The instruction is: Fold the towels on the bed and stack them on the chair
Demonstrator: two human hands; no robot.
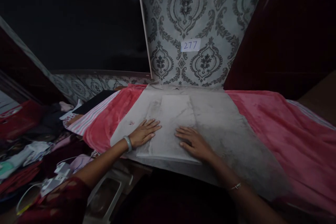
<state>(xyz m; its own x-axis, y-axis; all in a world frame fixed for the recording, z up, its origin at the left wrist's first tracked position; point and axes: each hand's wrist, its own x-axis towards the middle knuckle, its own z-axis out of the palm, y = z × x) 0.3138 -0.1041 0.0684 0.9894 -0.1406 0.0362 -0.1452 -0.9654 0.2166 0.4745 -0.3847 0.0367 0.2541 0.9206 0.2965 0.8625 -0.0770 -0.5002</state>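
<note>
A pale, folded flat piece (pixel 173 108), cloth or paper, lies on a stained whitish-grey sheet (pixel 231 136). My left hand (pixel 144 133) rests palm down on the left part of the folded piece, fingers stretched out. On its right part lies my right hand (pixel 194 142), flat with the fingers extended and the thumb a little apart. Neither hand grips anything. The near edge of the folded piece shows layers just below my hands. A bangle circles my left wrist and a thin bracelet my right.
Red plush cloth (pixel 273 119) spreads beneath the sheet on both sides. Clothes (pixel 34 150) are heaped at the left, near a pale plastic chair or stool (pixel 115 189). A large dark screen (pixel 91 24) and a patterned wall with a paper label (pixel 190 45) stand behind.
</note>
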